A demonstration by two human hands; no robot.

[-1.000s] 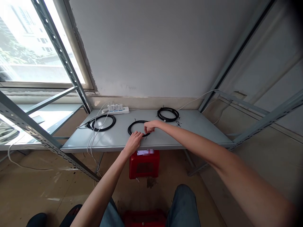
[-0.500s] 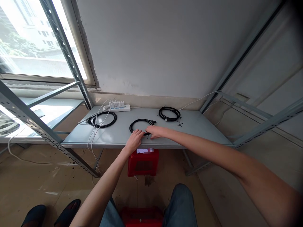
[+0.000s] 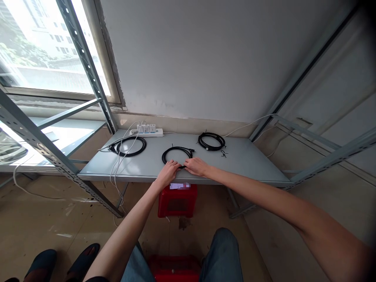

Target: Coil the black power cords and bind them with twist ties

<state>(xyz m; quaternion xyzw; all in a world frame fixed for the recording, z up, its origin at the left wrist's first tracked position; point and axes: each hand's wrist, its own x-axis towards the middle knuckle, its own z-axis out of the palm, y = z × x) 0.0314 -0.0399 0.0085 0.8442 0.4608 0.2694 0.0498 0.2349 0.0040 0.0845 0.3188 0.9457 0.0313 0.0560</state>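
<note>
A coiled black cable (image 3: 177, 148) lies on the grey metal shelf (image 3: 141, 168) in front of me. At its near edge my left hand (image 3: 169, 172) is closed on the coil. Just to the right my right hand (image 3: 197, 166) pinches the same near part of the cable. A thin black tie stands up from the coil's far side; whether another is between my fingertips is too small to tell. To the right lies a second black coil (image 3: 211, 148), tied at several points, with loose black twist ties (image 3: 224, 154) beside it.
Another black coil (image 3: 131, 155) lies at left, crossed by white wires. Behind it a white power strip (image 3: 150, 133) holds several plugs. Metal uprights flank the shelf. A red stool (image 3: 178, 201) stands underneath. Another person's sandaled feet (image 3: 84, 259) are at lower left.
My right hand has lowered slightly and closed at the near edge of the middle coil, where a tie end showed before. My left hand stays there. The view has shifted slightly.
</note>
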